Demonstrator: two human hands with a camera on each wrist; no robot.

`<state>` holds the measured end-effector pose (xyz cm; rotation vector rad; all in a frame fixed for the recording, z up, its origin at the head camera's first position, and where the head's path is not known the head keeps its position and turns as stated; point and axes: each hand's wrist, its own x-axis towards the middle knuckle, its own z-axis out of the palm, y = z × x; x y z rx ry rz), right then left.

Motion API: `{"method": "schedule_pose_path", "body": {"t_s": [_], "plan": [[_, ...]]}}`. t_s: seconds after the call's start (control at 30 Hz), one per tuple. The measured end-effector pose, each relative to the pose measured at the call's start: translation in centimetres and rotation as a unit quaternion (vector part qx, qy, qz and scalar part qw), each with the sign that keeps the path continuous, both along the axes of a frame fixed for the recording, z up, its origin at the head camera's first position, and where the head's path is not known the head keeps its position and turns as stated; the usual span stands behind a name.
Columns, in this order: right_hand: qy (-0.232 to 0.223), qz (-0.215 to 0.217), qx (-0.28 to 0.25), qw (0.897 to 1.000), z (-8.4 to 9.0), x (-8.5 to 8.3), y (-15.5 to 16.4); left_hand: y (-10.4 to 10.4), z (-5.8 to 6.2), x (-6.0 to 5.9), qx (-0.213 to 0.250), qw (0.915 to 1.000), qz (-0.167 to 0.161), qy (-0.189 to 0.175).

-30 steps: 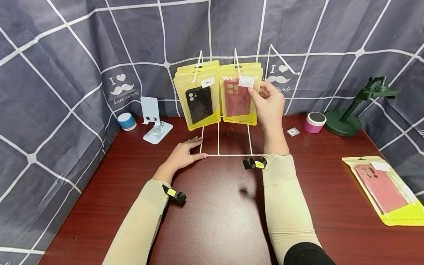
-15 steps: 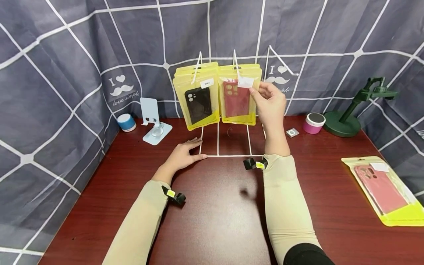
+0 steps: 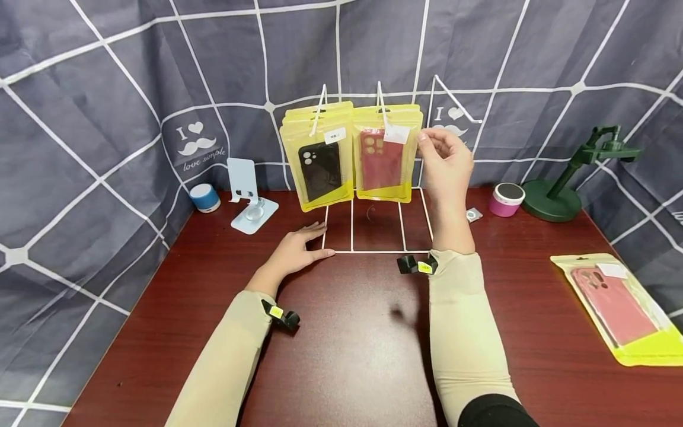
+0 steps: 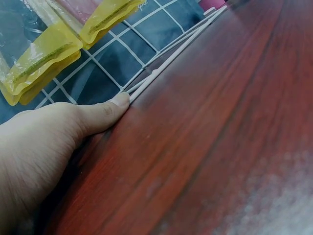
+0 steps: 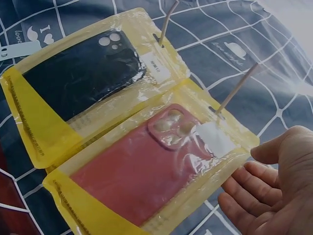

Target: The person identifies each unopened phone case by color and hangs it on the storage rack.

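Note:
Two stacks of yellow zip bags with phone cases hang side by side on white hooks. The left stack shows a black phone case (image 3: pixel 321 171), the right a pink phone case (image 3: pixel 382 160). My right hand (image 3: pixel 447 163) is just beside the upper right edge of the pink case's bag (image 5: pixel 229 159), thumb tip right at that edge and fingers loosely bent, pinching nothing. My left hand (image 3: pixel 295 249) rests at the front left corner of the white wire rack (image 3: pixel 373 252), fingers extended. In the left wrist view its thumb (image 4: pixel 110 111) presses on the rack's base bar.
Another bagged pink phone case (image 3: pixel 616 305) lies on the table at right. At the back stand a blue speaker (image 3: pixel 205 198), a light blue phone stand (image 3: pixel 251 207), a pink speaker (image 3: pixel 506 199) and a green stand (image 3: pixel 555 196). A third hook (image 3: pixel 459 99) bears no bag.
My right hand has let go of the pink case's bag and shifted right to its edge. The left hand has stayed on the rack's base.

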<state>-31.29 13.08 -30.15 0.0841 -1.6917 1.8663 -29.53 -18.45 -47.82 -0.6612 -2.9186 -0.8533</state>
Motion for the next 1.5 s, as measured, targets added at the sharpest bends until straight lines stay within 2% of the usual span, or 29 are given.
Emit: {"method": "schedule_pose_path", "body": {"t_s": [0.17,0.3,0.5,0.67,0.9,1.0,1.1,1.2,1.27,1.37,1.43,1.5], "plan": [[0.025,-0.007,-0.008,1.000,0.5,0.8,0.2,-0.1,0.0,0.3,0.000,1.0000,0.001,0.000],[0.045,-0.010,0.020,0.999,1.6,2.8,-0.2,-0.4,0.0,0.5,0.003,1.0000,0.006,0.003],[0.054,0.033,0.064,0.996,2.7,5.3,0.4,-0.5,0.0,0.5,0.005,0.9999,0.010,0.001],[0.036,0.041,0.149,0.987,2.2,6.6,2.4,-0.4,0.2,0.3,0.002,1.0000,0.008,0.001],[0.025,0.053,0.245,0.968,1.2,8.3,5.9,-0.3,0.4,0.2,-0.003,1.0000,0.002,-0.002],[0.017,0.059,0.263,0.963,0.3,8.3,8.0,-0.2,0.5,0.3,0.000,1.0000,0.001,0.000],[-0.016,0.047,0.289,0.956,-1.3,8.0,10.9,0.0,0.4,0.3,0.000,1.0000,0.001,-0.002],[-0.060,0.028,0.347,0.936,-3.1,7.7,14.2,0.1,0.3,0.5,-0.001,1.0000,0.004,-0.009],[-0.088,0.027,0.402,0.911,-4.2,7.7,16.3,0.2,0.2,0.5,0.000,0.9999,0.005,-0.013],[-0.126,0.057,0.487,0.863,-5.8,7.6,19.8,0.2,0.2,0.6,0.001,0.9998,0.004,-0.017],[-0.151,0.080,0.541,0.823,-6.6,7.5,22.4,0.2,0.2,0.6,-0.001,0.9999,0.002,-0.017],[-0.171,0.092,0.582,0.790,-7.2,7.3,25.0,0.2,0.2,0.5,-0.002,0.9999,0.003,-0.016]]}}
